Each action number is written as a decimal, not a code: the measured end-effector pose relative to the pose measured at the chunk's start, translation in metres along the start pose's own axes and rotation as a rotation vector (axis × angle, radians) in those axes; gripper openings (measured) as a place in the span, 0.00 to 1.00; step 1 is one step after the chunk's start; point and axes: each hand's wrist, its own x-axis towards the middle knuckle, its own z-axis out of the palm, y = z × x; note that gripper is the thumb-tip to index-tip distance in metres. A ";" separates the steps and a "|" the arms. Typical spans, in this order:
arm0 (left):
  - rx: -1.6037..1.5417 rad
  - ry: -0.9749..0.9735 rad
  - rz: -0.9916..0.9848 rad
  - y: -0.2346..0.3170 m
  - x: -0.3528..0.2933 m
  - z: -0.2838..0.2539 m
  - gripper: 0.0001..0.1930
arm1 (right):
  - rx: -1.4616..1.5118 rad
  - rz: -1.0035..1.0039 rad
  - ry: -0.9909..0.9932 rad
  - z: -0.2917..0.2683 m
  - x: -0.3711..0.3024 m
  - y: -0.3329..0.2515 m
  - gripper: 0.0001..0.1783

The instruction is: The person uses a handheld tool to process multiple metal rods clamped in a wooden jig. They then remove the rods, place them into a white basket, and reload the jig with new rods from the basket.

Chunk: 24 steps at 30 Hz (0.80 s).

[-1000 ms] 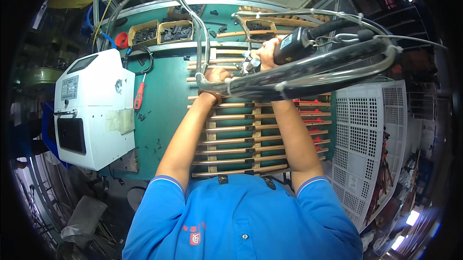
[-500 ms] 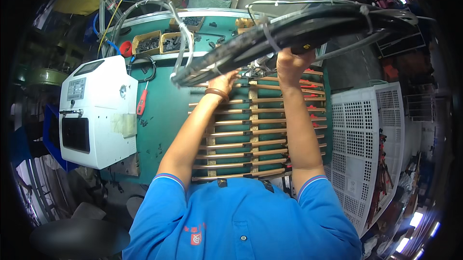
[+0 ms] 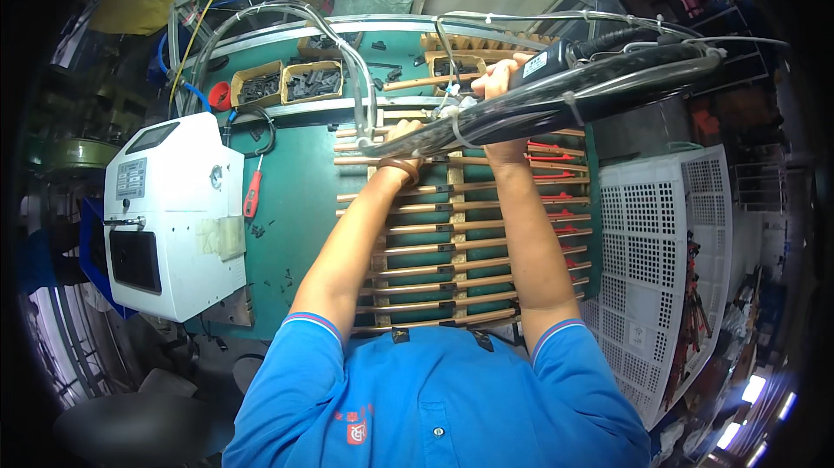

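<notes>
My right hand (image 3: 495,81) is closed round a black powered screwdriver (image 3: 546,65), its metal nose end (image 3: 460,107) pointing left over the far rods. A thick bundle of black and clear hoses (image 3: 573,112) passes across that hand and hides part of it. Under the bundle's left end, my left hand (image 3: 405,133) rests with curled fingers on a copper-coloured rod (image 3: 352,145) at the far end of the row; the hoses cover some of its fingers. Several similar rods (image 3: 486,226) with small black fittings lie side by side across wooden strips (image 3: 460,253).
A white machine (image 3: 174,216) stands at left, with a red-handled screwdriver (image 3: 252,194) beside it on the green tabletop (image 3: 291,173). Boxes of black parts (image 3: 313,82) and a red cup (image 3: 219,96) sit behind a metal rail. White perforated crates (image 3: 638,251) stand at right.
The powered screwdriver and its hose bundle have swung lower and tilted toward the left. My right hand has shifted slightly left and away from me; my left hand has moved slightly right.
</notes>
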 end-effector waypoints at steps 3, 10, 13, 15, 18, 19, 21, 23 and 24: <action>0.219 -0.007 0.196 0.050 0.003 -0.006 0.08 | -0.088 -0.066 -0.009 -0.014 -0.009 0.011 0.21; 0.737 0.028 0.459 0.081 -0.004 -0.028 0.10 | -0.114 -0.103 -0.057 -0.001 -0.011 -0.012 0.18; 0.544 -0.026 0.466 0.058 0.002 -0.025 0.10 | -0.048 -0.090 -0.075 0.002 -0.012 -0.016 0.16; 0.245 -0.039 0.349 0.055 -0.002 -0.023 0.10 | -0.020 -0.075 -0.082 0.006 -0.012 -0.019 0.15; -0.225 -0.015 0.223 0.063 -0.006 -0.025 0.11 | -0.023 -0.066 -0.119 0.000 -0.017 -0.009 0.17; -0.320 -0.018 0.191 0.070 -0.007 -0.026 0.12 | 0.032 -0.048 -0.092 -0.003 -0.018 0.002 0.18; -0.333 -0.083 0.100 0.096 -0.007 -0.036 0.12 | 0.127 0.016 -0.101 -0.015 -0.020 0.022 0.21; -0.186 -0.059 0.184 0.074 -0.006 -0.042 0.11 | 0.068 0.075 -0.144 -0.010 -0.024 0.034 0.22; -0.114 -0.044 0.223 0.061 -0.006 -0.044 0.10 | 0.025 0.052 -0.173 -0.010 -0.027 0.045 0.21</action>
